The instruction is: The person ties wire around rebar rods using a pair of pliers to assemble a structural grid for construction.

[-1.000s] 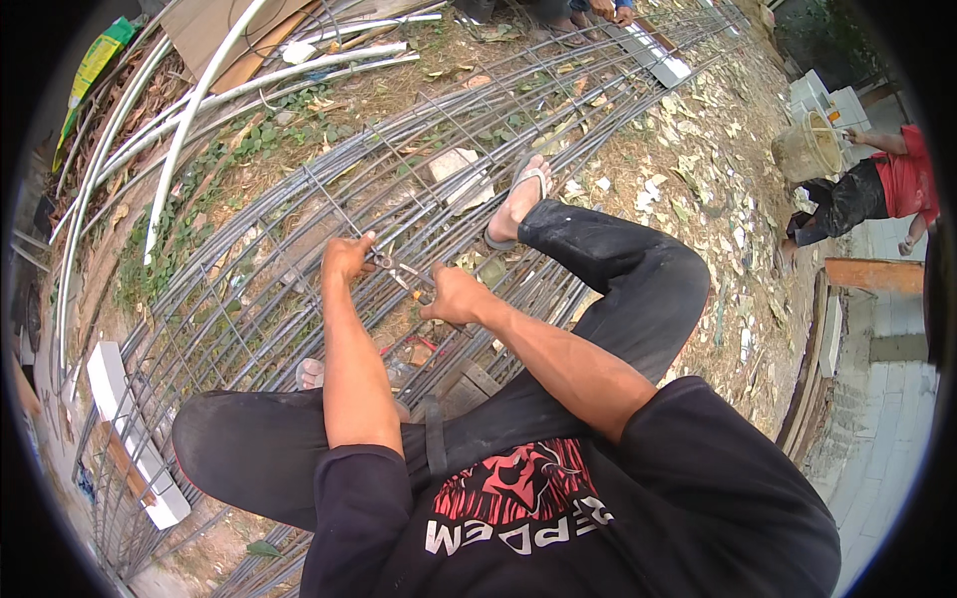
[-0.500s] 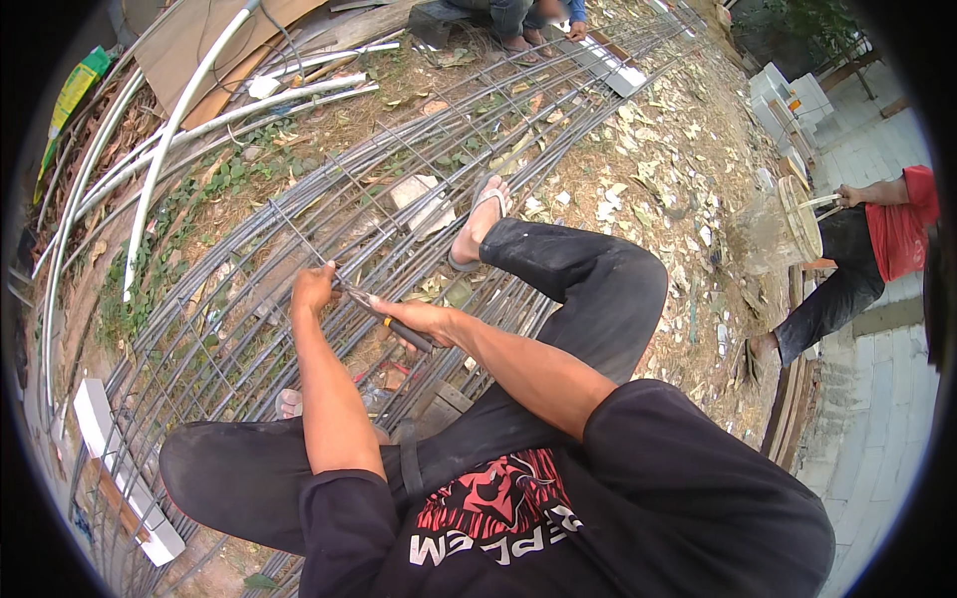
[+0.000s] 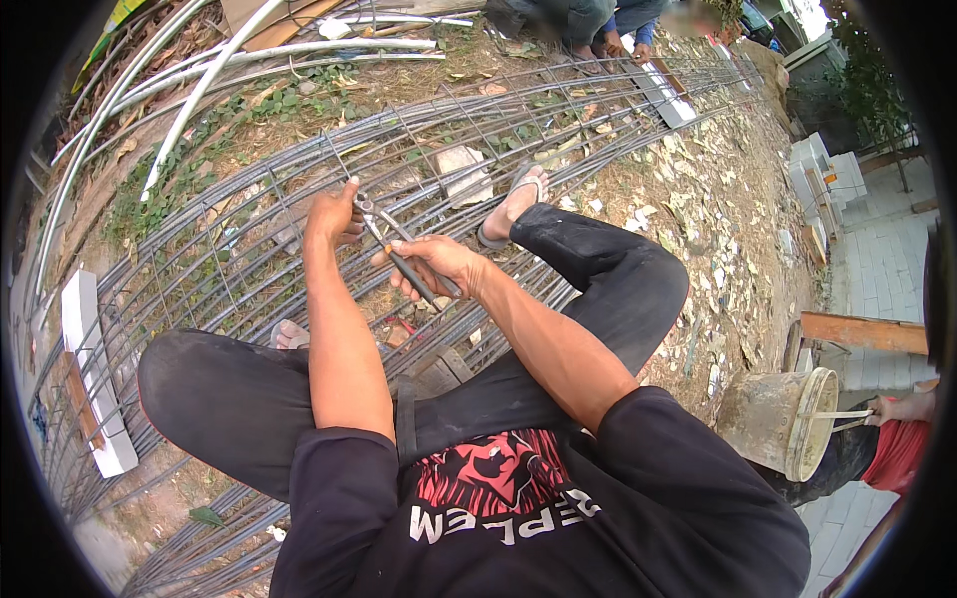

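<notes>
My right hand [image 3: 439,267] is wrapped round the dark handles of a pair of pincers [image 3: 411,271], which stand a little apart. Their metal head points up and left, over the steel bars and close to my left hand [image 3: 332,213]. The left fingers are closed in a pinch beside that head; whatever they hold is too small to make out. Under both hands lies a long cage of rebar [image 3: 289,194], its lengthwise bars crossed by thinner rods. My legs are folded over the bars, with one sandalled foot [image 3: 518,199] among them.
White blocks [image 3: 95,369] prop the cage at left, and another white block [image 3: 666,100] lies under its far end, where people crouch. White pipes [image 3: 214,95] lie at far left. A broken block [image 3: 464,177] sits beneath the bars. At right, someone carries a dirty bucket [image 3: 768,419].
The pincers' handles have spread apart, and the tool's head now shows more clearly by my left fingers. The person with the bucket has come nearer on the right. My view has shifted.
</notes>
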A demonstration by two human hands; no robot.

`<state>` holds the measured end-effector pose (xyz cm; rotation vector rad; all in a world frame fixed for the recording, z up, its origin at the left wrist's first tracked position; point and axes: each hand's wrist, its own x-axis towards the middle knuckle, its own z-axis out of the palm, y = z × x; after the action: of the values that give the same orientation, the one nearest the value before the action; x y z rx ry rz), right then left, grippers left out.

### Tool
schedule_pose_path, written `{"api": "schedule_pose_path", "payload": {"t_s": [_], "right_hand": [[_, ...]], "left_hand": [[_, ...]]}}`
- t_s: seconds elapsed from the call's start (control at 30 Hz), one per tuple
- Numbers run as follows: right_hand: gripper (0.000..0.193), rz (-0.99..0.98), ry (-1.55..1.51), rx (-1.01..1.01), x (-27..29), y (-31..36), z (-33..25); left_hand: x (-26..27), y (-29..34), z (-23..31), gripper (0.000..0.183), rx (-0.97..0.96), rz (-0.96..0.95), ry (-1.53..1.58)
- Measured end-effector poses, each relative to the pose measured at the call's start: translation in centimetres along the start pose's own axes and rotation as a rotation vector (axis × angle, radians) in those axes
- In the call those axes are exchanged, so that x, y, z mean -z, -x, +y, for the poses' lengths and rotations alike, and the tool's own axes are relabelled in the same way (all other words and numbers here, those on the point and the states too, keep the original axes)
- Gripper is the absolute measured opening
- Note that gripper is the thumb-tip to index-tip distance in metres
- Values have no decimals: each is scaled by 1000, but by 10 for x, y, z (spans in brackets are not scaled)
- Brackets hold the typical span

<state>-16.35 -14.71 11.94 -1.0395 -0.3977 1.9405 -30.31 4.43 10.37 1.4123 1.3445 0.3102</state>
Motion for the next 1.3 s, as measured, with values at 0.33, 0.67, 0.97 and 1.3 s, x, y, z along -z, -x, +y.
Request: {"api": "schedule_pose_path", "payload": {"t_s": [0.33, 0.67, 0.97, 1.3], "right_hand": [[25, 617, 870, 326, -50, 0, -66], [36, 390, 1108, 64, 1, -27, -101], [56, 1170, 1873, 468, 67, -86, -102], [31, 132, 438, 435, -72, -77, -103]], "left_hand": [[25, 49, 56, 62, -279, -299, 253], [119, 19, -30, 29, -203, 416, 777], [84, 30, -30, 32, -9, 160, 1117], [43, 24, 13, 33, -321, -256, 917]]}}
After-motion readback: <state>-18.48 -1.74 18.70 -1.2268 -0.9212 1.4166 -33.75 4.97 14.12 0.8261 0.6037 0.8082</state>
